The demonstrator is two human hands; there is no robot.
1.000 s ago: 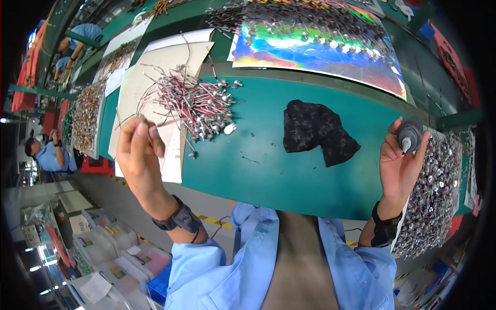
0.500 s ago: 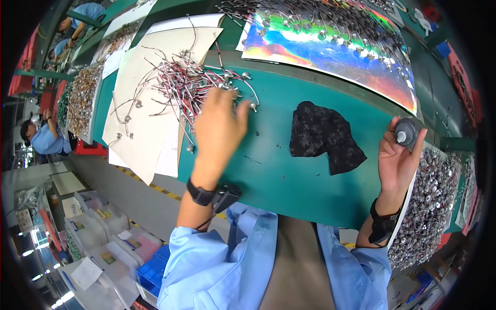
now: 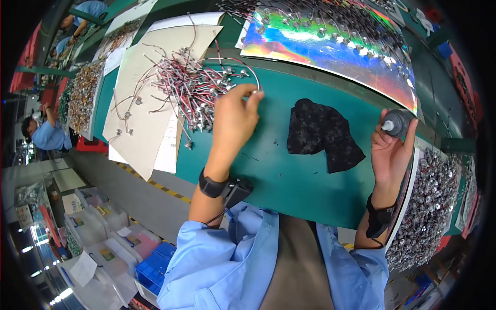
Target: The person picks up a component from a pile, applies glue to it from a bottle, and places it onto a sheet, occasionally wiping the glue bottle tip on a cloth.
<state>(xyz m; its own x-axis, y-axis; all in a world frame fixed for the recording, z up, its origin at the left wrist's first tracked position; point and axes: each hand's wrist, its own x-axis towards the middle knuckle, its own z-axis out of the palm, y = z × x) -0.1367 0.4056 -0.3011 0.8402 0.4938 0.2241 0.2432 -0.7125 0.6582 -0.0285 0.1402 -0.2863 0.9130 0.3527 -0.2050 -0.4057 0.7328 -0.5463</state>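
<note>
On my feed, the left hand (image 3: 235,118) pinches a curved wire (image 3: 252,71) near the wire pile (image 3: 188,85). My right hand (image 3: 388,155) curls around a grey bottle (image 3: 400,122).

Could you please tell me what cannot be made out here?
In the head view:
Curved wire: end mostly hidden by the left hand.
Grey bottle: base hidden behind its own body and the right hand.
Pile of wired parts: lower ones buried beneath others.
Dark wires: partly cut off by the upper edge.
</note>
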